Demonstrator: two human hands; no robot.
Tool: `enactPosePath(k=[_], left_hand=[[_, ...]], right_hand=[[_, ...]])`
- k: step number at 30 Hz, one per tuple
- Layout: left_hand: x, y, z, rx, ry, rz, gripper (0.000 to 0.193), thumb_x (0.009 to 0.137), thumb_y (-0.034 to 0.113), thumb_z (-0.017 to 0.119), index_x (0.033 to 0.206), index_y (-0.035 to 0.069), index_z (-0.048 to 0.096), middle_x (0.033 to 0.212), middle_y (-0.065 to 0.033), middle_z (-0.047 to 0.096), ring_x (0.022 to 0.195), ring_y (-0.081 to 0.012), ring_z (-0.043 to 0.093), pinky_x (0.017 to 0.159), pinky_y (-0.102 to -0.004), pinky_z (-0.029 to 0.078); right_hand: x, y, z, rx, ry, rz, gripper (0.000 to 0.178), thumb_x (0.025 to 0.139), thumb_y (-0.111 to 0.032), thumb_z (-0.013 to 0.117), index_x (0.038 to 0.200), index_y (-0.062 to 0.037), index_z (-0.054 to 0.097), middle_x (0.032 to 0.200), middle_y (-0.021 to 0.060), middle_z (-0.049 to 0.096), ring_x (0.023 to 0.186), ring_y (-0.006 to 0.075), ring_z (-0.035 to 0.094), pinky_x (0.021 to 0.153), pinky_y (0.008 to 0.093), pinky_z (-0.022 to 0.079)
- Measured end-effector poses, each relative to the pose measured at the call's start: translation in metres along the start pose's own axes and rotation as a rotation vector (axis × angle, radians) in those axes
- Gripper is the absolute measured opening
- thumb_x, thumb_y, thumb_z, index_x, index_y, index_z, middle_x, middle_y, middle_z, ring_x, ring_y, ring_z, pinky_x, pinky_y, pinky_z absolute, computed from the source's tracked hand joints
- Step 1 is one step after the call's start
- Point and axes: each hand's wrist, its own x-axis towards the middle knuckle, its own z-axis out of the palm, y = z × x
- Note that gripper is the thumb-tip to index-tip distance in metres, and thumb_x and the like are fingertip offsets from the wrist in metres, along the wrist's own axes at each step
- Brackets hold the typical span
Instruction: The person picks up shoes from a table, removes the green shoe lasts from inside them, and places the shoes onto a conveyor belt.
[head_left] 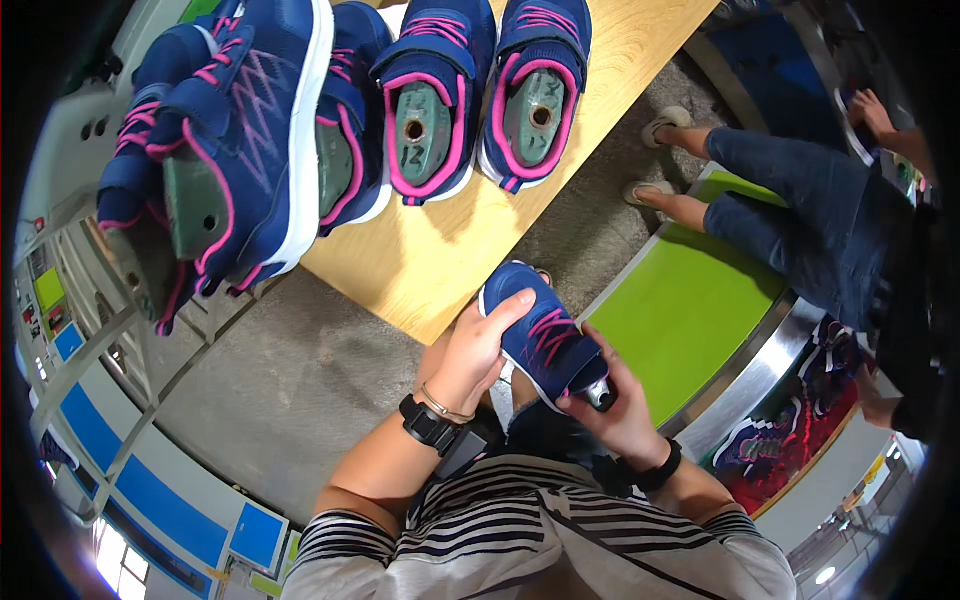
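A navy sneaker (530, 335) with pink laces and a white sole is between my hands, just past the near edge of the wooden table. My left hand (482, 345) grips it by the toe end, thumb pressed on the upper. Around its heel end are the fingers of my right hand (622, 408). Something shiny and metallic shows at the shoe's opening, partly covered by those fingers. On the table stand matching shoes, among them one sneaker (425, 110) and another sneaker (540, 95), with green shoe lasts inside. At the left, a tilted sneaker (265, 130) overlaps others.
The wooden table (400, 285) ends in a corner in front of me. To its right lies a bright green board (690, 320). Beyond that a metal-edged line (745, 375) carries dark shoes on red. Another person (800, 210) stands at the right. Metal rails (150, 400) run at the left.
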Motion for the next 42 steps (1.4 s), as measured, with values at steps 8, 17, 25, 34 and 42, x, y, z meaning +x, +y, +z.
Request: enactPosePath(k=[8,17,25,34,42], left_hand=[[0.035,0.009,-0.017,-0.094,-0.327,-0.015,0.068,0.085,0.019,0.078,0.141,-0.004,0.046,0.133,-0.0176,0.059,0.121,-0.0240,0.059,0.106,-0.0379,0.046],[0.058,-0.010,-0.008,-0.289,-0.496,0.094,0.075,0.088,0.025,0.073,0.147,-0.003,0.036,0.142,-0.0196,0.051,0.130,-0.0287,0.052,0.114,-0.0426,0.037],[0.018,-0.024,0.016,-0.216,-0.314,0.370,0.060,0.090,0.017,0.074,0.140,-0.003,0.047,0.126,-0.0099,0.062,0.116,-0.0182,0.059,0.106,-0.0352,0.044],[-0.017,-0.023,0.000,-0.008,-0.200,0.371,0.065,0.092,0.010,0.069,0.146,-0.004,0.036,0.140,-0.0169,0.053,0.126,-0.0225,0.054,0.110,-0.0358,0.041],[-0.004,-0.023,-0.024,0.010,-0.140,0.236,0.055,0.095,0.013,0.064,0.142,-0.002,0.040,0.136,-0.0165,0.056,0.119,-0.0209,0.057,0.104,-0.0370,0.047]], right_hand=[[0.025,0.005,-0.013,-0.583,0.056,-0.414,0.082,0.061,-0.001,0.082,0.138,0.0000,0.051,0.134,0.0249,0.054,0.119,0.0419,0.056,0.102,0.0473,0.044],[0.057,-0.070,-0.055,-1.135,-0.159,-0.648,0.083,0.053,-0.005,0.079,0.134,-0.0125,0.060,0.132,0.0231,0.054,0.115,0.0414,0.057,0.097,0.0570,0.043],[0.061,-0.058,-0.086,-0.855,-0.340,-0.769,0.074,0.069,-0.003,0.079,0.138,-0.0120,0.053,0.142,0.0160,0.051,0.126,0.0391,0.051,0.109,0.0459,0.039],[0.007,0.008,-0.047,-0.159,-0.229,-0.182,0.085,0.079,-0.015,0.084,0.148,-0.0003,0.038,0.148,0.0114,0.045,0.137,0.0205,0.041,0.116,0.0355,0.030],[0.008,0.004,-0.009,0.057,-0.127,0.026,0.082,0.080,-0.011,0.083,0.148,0.0016,0.038,0.144,0.0117,0.049,0.134,0.0203,0.044,0.114,0.0355,0.031]])
